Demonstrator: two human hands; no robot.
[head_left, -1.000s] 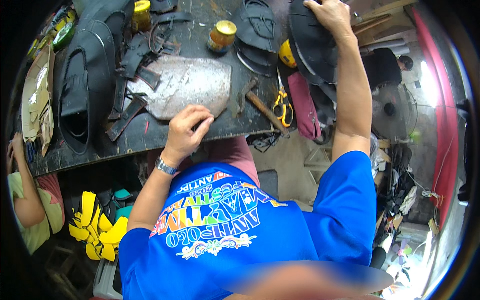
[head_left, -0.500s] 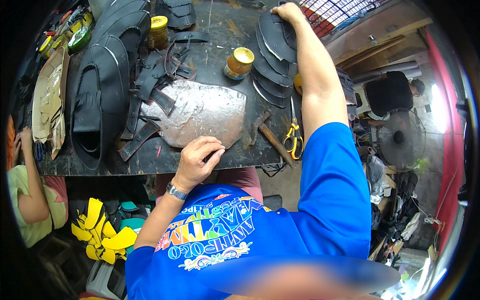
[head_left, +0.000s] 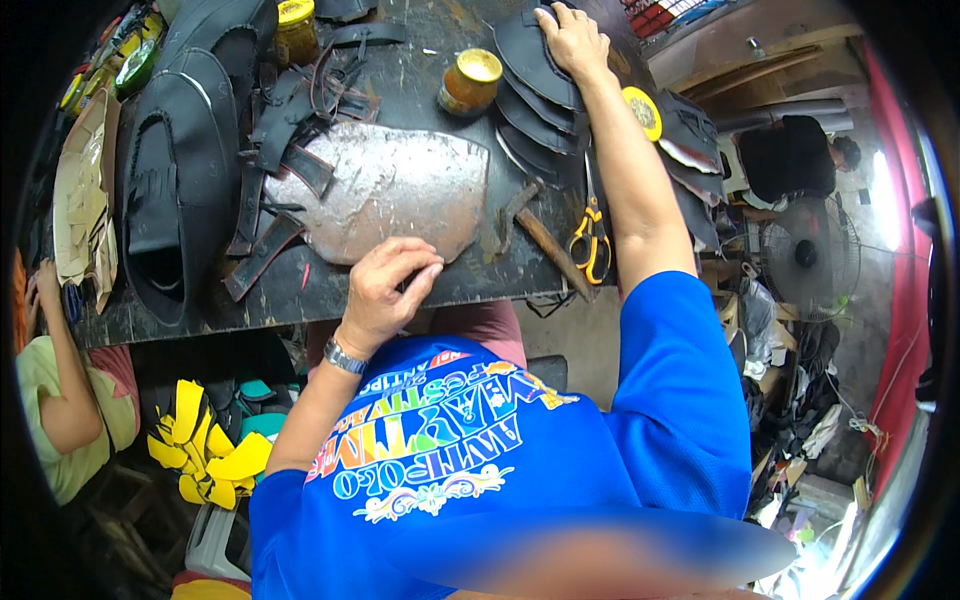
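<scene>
My right hand [head_left: 578, 45] rests palm down on a stack of curved black shoe uppers [head_left: 530, 75] at the far right of the table. Its fingers are spread apart over the top piece. Near the front edge, my left hand [head_left: 385, 290] is loosely closed, thumb close to the curled fingers, and nothing shows in it. Its knuckles are by the lower rim of a worn, silvery slab [head_left: 390, 190]. Between slab and stack lies a hammer [head_left: 545, 235] with a wooden handle. Yellow-handled scissors [head_left: 591, 245] lie beside my right forearm.
Black shoes [head_left: 185, 190] line the left, beside black straps [head_left: 285, 130] and a cardboard tray [head_left: 88, 200]. A yellow-lidded jar [head_left: 470, 82] stands behind the slab. More black pieces [head_left: 690, 150] lie right of my arm. Another person's arm [head_left: 65, 370] is at far left.
The view has shifted, so the table sits higher in it. My right hand has gone from grasping the stack's far end to lying spread on it. My left hand stays curled.
</scene>
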